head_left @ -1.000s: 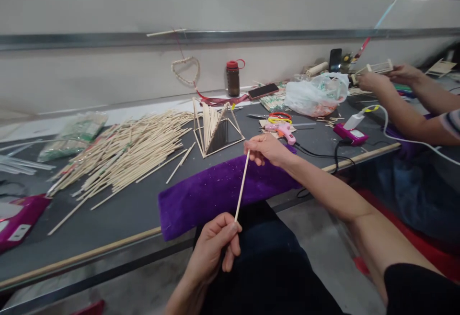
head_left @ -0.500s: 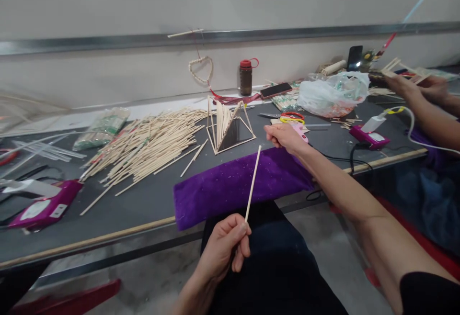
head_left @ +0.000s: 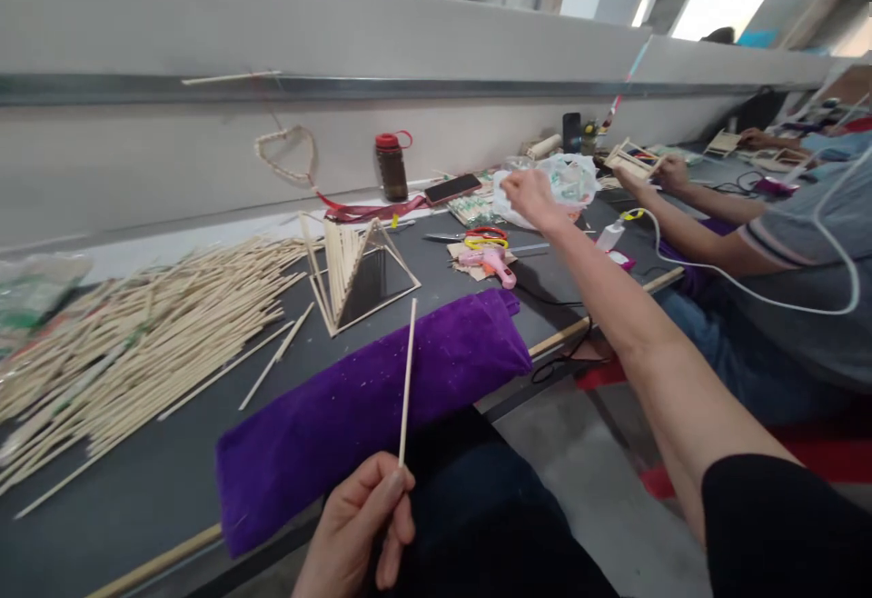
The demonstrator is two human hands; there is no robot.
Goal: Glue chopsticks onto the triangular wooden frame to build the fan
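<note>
Between thumb and fingers, my left hand (head_left: 368,516) pinches a thin wooden stick (head_left: 409,380), which points up in front of the purple cloth (head_left: 333,407). My right hand (head_left: 531,198) is stretched out over the table by the white plastic bag (head_left: 573,182). Its fingers are curled together, and whatever they may hold is hidden. Below that hand, a pink glue gun (head_left: 491,262) lies on a scrap of cardboard near red and yellow scissors (head_left: 485,236). A pyramid frame of sticks (head_left: 344,266) stands behind the cloth, with one side partly filled in.
A large pile of sticks (head_left: 170,325) covers the left of the table. Toward the wall are a bottle (head_left: 391,171), a phone (head_left: 452,189) and a hanging heart shape (head_left: 286,154). Two cables run near my right arm. Other people work at the right, one holding a stick frame (head_left: 633,160).
The view has turned to the right. My right hand has moved from beside the glue gun out to the plastic bag. My left hand still holds the stick.
</note>
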